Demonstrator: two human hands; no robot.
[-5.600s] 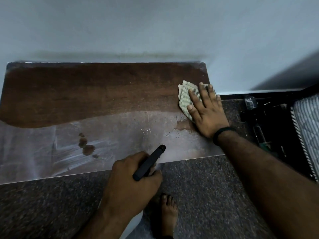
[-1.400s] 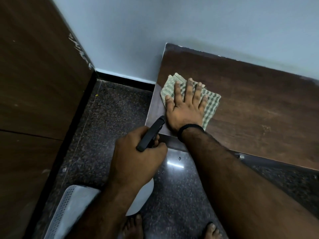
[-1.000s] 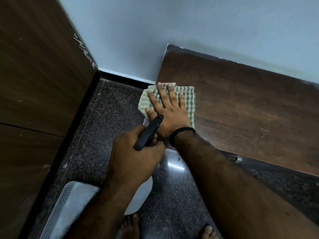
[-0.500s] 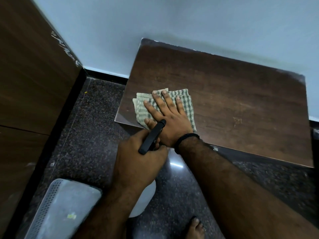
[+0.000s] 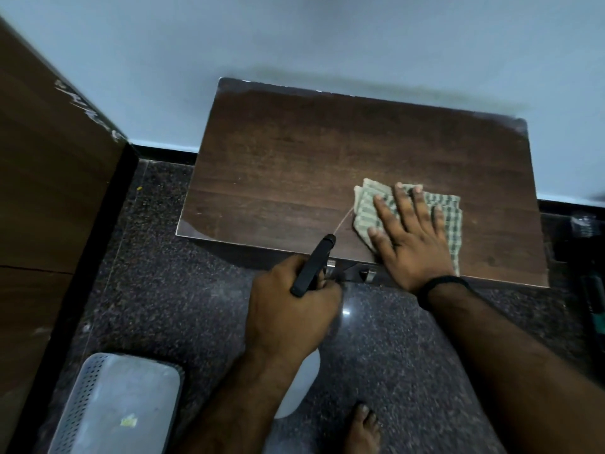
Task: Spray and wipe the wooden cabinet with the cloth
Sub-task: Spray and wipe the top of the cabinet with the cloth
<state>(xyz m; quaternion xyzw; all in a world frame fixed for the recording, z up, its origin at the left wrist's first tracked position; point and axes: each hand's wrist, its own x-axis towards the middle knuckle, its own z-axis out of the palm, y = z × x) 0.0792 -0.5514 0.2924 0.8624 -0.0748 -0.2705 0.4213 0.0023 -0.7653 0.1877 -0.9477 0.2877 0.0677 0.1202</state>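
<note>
Basket (image 5: 114, 407) beside spray bottle (image 5: 312, 265)

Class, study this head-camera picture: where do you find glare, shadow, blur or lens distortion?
Head view: dim overall; a small glare spot on the floor beside the left hand; a soft shadow on the wall above the wooden cabinet; wide-angle bending at the frame's edges; slight blur on the forearms.
</note>
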